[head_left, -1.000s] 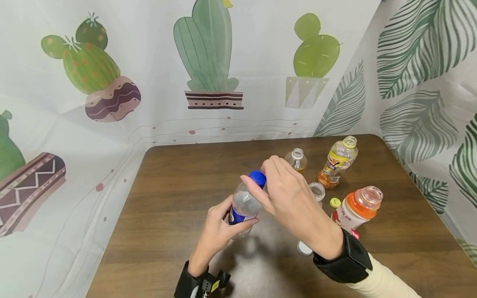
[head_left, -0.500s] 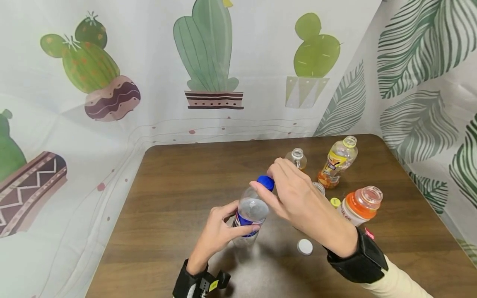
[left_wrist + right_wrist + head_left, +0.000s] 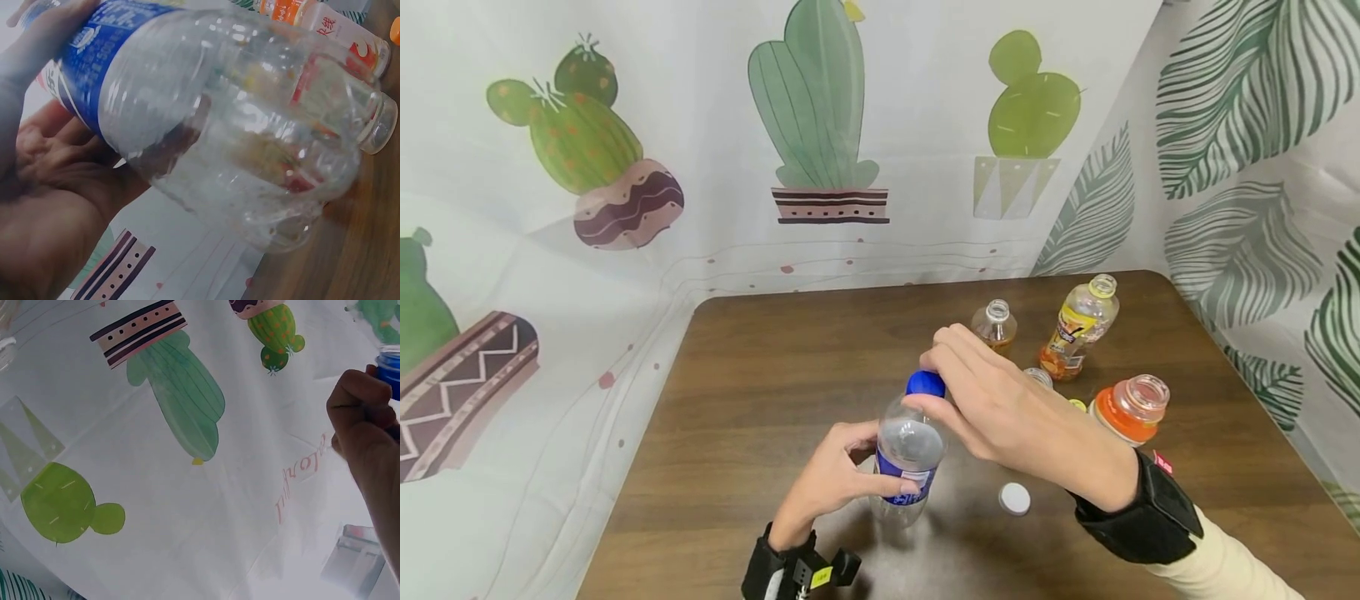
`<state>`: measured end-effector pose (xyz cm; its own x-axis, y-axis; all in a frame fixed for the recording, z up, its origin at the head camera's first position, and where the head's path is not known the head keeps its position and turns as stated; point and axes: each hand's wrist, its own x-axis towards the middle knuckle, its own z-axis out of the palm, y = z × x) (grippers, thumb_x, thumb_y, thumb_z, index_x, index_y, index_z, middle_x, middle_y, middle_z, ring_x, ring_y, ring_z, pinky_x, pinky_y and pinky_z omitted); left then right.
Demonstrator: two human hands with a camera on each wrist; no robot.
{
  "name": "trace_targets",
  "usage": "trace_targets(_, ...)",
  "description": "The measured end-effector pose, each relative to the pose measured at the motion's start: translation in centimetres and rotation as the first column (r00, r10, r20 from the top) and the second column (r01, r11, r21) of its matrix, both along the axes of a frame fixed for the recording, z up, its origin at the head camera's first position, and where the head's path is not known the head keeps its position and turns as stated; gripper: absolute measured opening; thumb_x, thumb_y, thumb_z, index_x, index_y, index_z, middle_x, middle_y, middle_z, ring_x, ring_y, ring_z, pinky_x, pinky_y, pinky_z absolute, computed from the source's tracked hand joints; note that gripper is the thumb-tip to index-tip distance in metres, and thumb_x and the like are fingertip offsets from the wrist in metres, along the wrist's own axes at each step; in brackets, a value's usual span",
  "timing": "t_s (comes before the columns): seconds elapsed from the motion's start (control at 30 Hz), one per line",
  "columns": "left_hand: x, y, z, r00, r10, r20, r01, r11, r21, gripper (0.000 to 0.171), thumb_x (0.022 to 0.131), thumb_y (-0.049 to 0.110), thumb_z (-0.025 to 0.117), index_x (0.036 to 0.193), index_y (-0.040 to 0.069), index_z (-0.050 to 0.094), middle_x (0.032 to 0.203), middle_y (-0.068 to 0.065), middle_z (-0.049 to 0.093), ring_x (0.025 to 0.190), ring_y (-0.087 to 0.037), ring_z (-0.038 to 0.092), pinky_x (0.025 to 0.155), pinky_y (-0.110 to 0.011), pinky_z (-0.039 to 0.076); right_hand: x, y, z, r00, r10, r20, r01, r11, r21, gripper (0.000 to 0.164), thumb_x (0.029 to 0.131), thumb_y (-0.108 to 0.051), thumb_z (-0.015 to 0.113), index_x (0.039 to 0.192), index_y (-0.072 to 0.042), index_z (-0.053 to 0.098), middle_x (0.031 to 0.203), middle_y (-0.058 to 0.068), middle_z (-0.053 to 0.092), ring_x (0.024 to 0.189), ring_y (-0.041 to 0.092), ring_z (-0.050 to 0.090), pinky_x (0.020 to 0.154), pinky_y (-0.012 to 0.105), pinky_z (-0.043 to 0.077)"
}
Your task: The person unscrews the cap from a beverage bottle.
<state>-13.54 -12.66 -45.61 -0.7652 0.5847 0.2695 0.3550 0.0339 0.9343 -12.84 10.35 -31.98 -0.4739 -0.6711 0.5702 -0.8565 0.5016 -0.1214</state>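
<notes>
A clear plastic bottle (image 3: 912,442) with a blue label stands nearly upright in the head view, in front of the person. Around its labelled middle curls the left hand (image 3: 835,479), thumb across the front. The right hand (image 3: 992,396) pinches the blue cap (image 3: 926,383) at the bottle's top between thumb and curled fingers. In the left wrist view the bottle's clear lower part (image 3: 237,125) shows below the left palm (image 3: 56,200). At the right edge of the right wrist view, the right hand's fingers (image 3: 359,394) are on the blue cap (image 3: 390,372).
To the right stand an uncapped bottle with a yellow label (image 3: 1078,325), a small clear bottle (image 3: 996,325) and an orange-topped jar (image 3: 1131,408). A white cap (image 3: 1015,498) lies on the wooden table (image 3: 760,375). A yellow cap and another clear rim are partly hidden behind the right hand.
Both hands and the bottle have come down and nearer the person, and the bottle has become more upright. The right forearm has shifted right. The blue cap stays on the bottle.
</notes>
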Motion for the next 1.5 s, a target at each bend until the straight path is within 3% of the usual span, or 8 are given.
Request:
trace_targets(0.13, 0.0, -0.2, -0.3, 0.997, -0.074, -0.013, 0.074, 0.997, 0.029, 0.044, 0.078, 0.007, 0.083, 0.119, 0.008, 0.067, 0.106, -0.011, 0.073, 0.096, -0.015, 0.069, 0.086, -0.036, 0.058, 0.1, 0.2, 0.0, 0.999, 0.043, 0.017, -0.043, 0.998, 0.041, 0.032, 0.107, -0.036, 0.039, 0.105, -0.008, 0.052, 0.094, -0.002, 0.042, 0.089, 0.009, 0.041, 0.077, 0.018, 0.039)
trace_targets(0.27, 0.0, 0.0, -0.6, 0.996, -0.083, -0.036, 0.084, 0.996, 0.033, 0.046, 0.078, 0.007, 0.084, 0.121, 0.007, 0.066, 0.107, -0.012, 0.073, 0.097, -0.015, 0.069, 0.087, -0.036, 0.058, 0.1, 0.4, -0.2, 0.997, 0.059, 0.048, -0.062, 0.996, 0.066, 0.031, 0.107, -0.035, 0.038, 0.109, -0.007, 0.051, 0.097, -0.002, 0.044, 0.094, 0.010, 0.043, 0.082, 0.018, 0.041)
trace_targets(0.57, 0.1, 1.1, -0.2, 0.990, 0.128, -0.053, -0.130, 0.991, -0.043, 0.048, 0.078, 0.017, 0.086, 0.121, 0.020, 0.065, 0.109, 0.001, 0.072, 0.101, -0.013, 0.069, 0.093, -0.033, 0.056, -0.3, 1.8, 1.2, 0.995, -0.088, 0.053, 0.085, 0.995, 0.056, 0.035, 0.101, -0.037, 0.056, 0.121, -0.008, 0.059, 0.099, -0.005, 0.057, 0.087, 0.006, 0.050, 0.075, 0.022, 0.049)
trace_targets(0.67, 0.0, 1.4, 0.0, 0.974, 0.203, -0.103, -0.205, 0.979, -0.008, 0.049, 0.077, 0.017, 0.086, 0.121, 0.020, 0.065, 0.109, 0.000, 0.072, 0.102, -0.014, 0.069, 0.093, -0.034, 0.057, -0.1, 1.9, 2.5, 0.984, -0.176, 0.003, 0.176, 0.984, -0.002, 0.033, 0.097, -0.038, 0.063, 0.112, -0.008, 0.062, 0.089, -0.006, 0.058, 0.076, 0.005, 0.051, 0.066, 0.022, 0.049)
trace_targets(0.83, 0.0, 1.6, 0.4, 0.924, 0.339, -0.177, -0.342, 0.940, 0.019, 0.053, 0.076, 0.021, 0.088, 0.124, 0.022, 0.065, 0.109, 0.002, 0.073, 0.102, -0.013, 0.069, 0.090, -0.032, 0.057, 0.4, 1.3, 3.7, 0.955, -0.296, -0.024, 0.293, 0.953, -0.079, 0.026, 0.094, -0.035, 0.067, 0.081, -0.015, 0.055, 0.067, -0.011, 0.047, 0.056, 0.002, 0.044, 0.049, 0.019, 0.038)
trace_targets(1.1, -0.1, 1.9, 0.3, 0.869, 0.406, -0.282, -0.430, 0.902, -0.026, 0.060, 0.077, 0.034, 0.086, 0.132, 0.026, 0.061, 0.112, 0.005, 0.072, 0.099, -0.011, 0.068, 0.085, -0.029, 0.057, -0.4, -0.8, 1.7, 0.921, -0.364, -0.137, 0.362, 0.931, -0.035, 0.057, 0.094, -0.064, 0.048, 0.075, -0.011, 0.042, 0.061, -0.004, 0.035, 0.051, 0.010, 0.034, 0.043, 0.020, 0.026)
trace_targets(1.23, -0.1, 1.9, 0.1, 0.844, 0.435, -0.315, -0.471, 0.881, -0.047, 0.062, 0.077, 0.039, 0.085, 0.133, 0.029, 0.060, 0.113, 0.008, 0.071, 0.097, -0.009, 0.068, 0.082, -0.029, 0.056, -0.7, -1.1, 1.2, 0.906, -0.400, -0.137, 0.399, 0.916, -0.029, 0.053, 0.094, -0.057, 0.058, 0.074, -0.010, 0.042, 0.060, -0.004, 0.035, 0.050, 0.012, 0.036, 0.042, 0.022, 0.026)
trace_targets(1.5, 0.1, 1.8, 0.3, 0.847, 0.435, -0.307, -0.473, 0.879, -0.058, 0.062, 0.077, 0.040, 0.085, 0.134, 0.029, 0.060, 0.113, 0.007, 0.071, 0.096, -0.009, 0.068, 0.082, -0.029, 0.056, -0.9, -1.1, 1.3, 0.921, -0.383, -0.067, 0.383, 0.924, -0.019, 0.044, 0.092, -0.043, 0.067, 0.074, -0.010, 0.044, 0.062, -0.003, 0.038, 0.052, 0.012, 0.037, 0.042, 0.022, 0.029)
